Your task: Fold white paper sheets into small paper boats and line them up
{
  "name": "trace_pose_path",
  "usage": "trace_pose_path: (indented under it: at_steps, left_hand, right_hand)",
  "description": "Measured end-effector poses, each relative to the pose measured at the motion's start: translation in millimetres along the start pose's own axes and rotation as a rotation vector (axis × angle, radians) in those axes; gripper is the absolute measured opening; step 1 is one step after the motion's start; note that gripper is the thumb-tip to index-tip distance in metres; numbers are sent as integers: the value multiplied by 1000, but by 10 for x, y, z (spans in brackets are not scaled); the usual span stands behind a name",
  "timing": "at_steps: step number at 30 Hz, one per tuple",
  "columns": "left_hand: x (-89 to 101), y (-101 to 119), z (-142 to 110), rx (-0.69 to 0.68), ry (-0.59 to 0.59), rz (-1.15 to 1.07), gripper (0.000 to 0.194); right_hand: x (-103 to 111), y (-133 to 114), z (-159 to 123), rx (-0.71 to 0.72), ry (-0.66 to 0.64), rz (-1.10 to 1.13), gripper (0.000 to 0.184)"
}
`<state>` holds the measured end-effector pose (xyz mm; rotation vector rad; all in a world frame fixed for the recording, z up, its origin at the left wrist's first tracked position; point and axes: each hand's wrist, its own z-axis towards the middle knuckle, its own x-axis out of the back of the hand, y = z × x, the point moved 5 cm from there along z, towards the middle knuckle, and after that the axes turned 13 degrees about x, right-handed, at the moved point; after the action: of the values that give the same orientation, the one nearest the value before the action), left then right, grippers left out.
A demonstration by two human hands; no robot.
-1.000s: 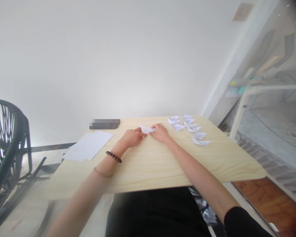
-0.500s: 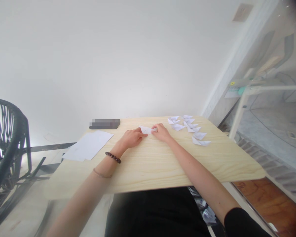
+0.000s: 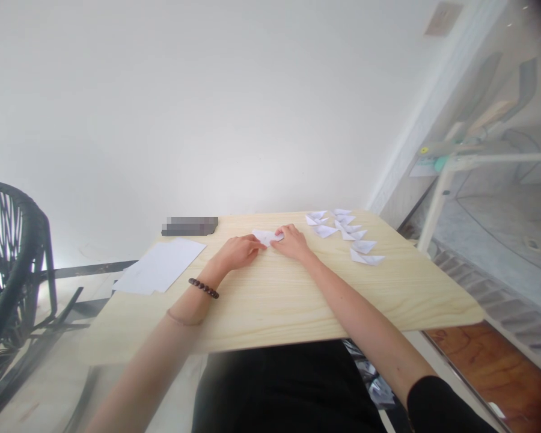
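A small piece of folded white paper [image 3: 265, 236] lies between my two hands, near the back middle of the table. My left hand [image 3: 240, 251] has its fingers closed on the paper's left lower edge. On the other side, my right hand [image 3: 293, 242] pinches the right end between thumb and fingers. Part of the paper is hidden behind the fingers. Several folded paper boats [image 3: 361, 233] sit in loose rows to the right of my right hand.
Flat white sheets [image 3: 160, 267] lie at the table's left side, with a dark blurred-out object [image 3: 189, 227] behind them. The pale wooden table [image 3: 275, 307] stands against a white wall. A dark woven chair [image 3: 20, 258] is at the left.
My right thumb and fingers have shifted slightly left along the paper, covering its right end. My left hand has moved a little left. The boats and sheets stay as they were.
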<state>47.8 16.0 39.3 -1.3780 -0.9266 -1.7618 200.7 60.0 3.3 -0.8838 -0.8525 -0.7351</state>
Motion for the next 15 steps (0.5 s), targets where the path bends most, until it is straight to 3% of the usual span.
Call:
trace_pose_path:
  at_steps: [5, 15]
  left_hand:
    - [-1, 11, 6, 1, -6, 14, 33]
    - [5, 18, 17, 22, -11, 23, 33]
  right_hand:
    - [-1, -42, -26, 38, 17, -13, 45]
    - [-38, 69, 48, -22, -35, 102, 39]
